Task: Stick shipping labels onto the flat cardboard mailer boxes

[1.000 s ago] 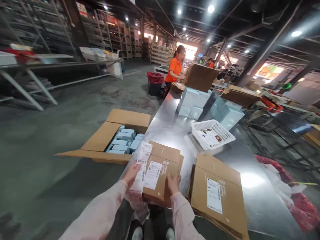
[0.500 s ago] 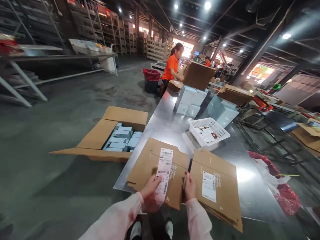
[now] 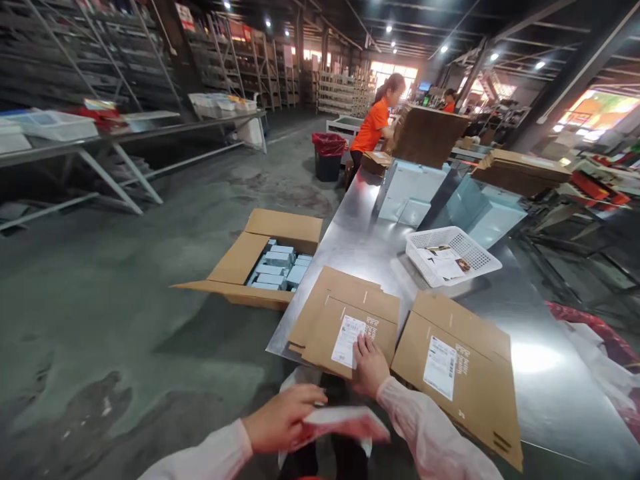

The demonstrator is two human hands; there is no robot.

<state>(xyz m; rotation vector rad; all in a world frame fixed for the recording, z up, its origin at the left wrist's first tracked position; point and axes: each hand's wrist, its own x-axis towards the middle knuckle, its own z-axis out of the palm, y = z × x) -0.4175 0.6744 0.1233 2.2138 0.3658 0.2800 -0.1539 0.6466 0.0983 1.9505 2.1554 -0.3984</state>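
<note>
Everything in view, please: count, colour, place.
workbench: 1, silver, centre
flat-box stack: 1, brown, bench's near end
second flat-box stack: 1, brown, right of first
shipping labels: 2, white, one atop each stack
basket: 1, white, on bench, holding printed papers
pale blue piles: 2, on bench behind basket
cardboard piles: 2, brown, atop those
open carton: 1, brown, left of bench
small boxes: many, pale blue, inside carton
bin: 1, black, red liner, beyond carton
side table: 1, grey, left
shelving: several, grey, back left
co-worker: 1, orange shirt, bench's far end
paper strip: 1, white-red, blurred, in left hand
left hand: 1, pale sleeve, lower centre
right hand: 1, pale sleeve, on first stack
</note>
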